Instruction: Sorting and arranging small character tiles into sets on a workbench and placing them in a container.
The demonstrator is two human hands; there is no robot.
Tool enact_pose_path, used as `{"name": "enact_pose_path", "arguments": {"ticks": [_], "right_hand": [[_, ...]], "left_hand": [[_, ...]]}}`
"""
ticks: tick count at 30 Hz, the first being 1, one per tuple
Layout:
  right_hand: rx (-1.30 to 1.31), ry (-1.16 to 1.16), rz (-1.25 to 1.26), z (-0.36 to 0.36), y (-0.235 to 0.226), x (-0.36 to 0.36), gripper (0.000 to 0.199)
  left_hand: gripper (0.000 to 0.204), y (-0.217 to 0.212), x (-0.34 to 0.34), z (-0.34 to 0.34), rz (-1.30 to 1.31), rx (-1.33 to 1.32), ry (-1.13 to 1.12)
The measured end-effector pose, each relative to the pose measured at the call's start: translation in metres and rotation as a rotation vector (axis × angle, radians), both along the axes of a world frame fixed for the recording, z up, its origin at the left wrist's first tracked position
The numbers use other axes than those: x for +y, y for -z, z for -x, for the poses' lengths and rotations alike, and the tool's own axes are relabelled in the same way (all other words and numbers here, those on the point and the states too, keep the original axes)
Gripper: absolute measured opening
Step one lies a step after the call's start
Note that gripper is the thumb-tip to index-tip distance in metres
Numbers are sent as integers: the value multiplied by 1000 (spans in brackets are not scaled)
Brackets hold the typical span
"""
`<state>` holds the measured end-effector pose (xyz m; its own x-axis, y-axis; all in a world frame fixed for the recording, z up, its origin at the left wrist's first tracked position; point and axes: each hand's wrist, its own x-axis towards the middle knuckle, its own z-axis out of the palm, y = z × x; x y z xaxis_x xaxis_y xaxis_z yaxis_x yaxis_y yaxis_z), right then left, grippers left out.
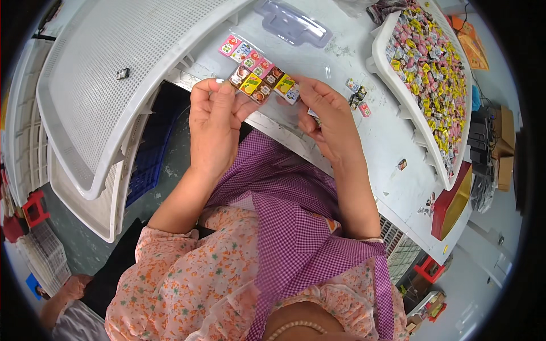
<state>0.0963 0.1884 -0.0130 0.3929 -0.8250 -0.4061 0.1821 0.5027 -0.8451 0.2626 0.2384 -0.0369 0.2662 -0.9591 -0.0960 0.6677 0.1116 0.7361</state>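
Small-piece handling at a desk [378,150]. The left hand [211,124] pinches the near-left edge of a block of small wrapped pieces [251,84], held over the desk's near edge; the right hand [335,122] pinches its right end, with more pieces [313,115] partly hidden beneath the fingers. The step appears to be aligning the rows; the next move calls for light, even pressure. Coloured pictures show on the block; its fine print is too small to read.
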Motion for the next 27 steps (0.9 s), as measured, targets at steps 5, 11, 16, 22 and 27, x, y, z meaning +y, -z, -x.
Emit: {"name": "enact_pose_path", "arguments": {"ticks": [5, 11, 16, 22, 27], "right_hand": [[46, 33, 23, -5, 1, 0, 31], [21, 37, -6, -12, -3, -6, 32], [239, 6, 97, -16, -12, 2, 35], [133, 14, 59, -8, -3, 3, 38], [2, 21, -12, 3, 0, -1, 37]], "left_hand": [[11, 0, -2, 3, 5, 8, 5], [11, -5, -6, -2, -26, 5, -24], [11, -8, -5, 3, -60, 87, -42], [10, -5, 3, 8, -63, 78, 5], [28, -16, 6, -1, -88, 8, 112]]}}
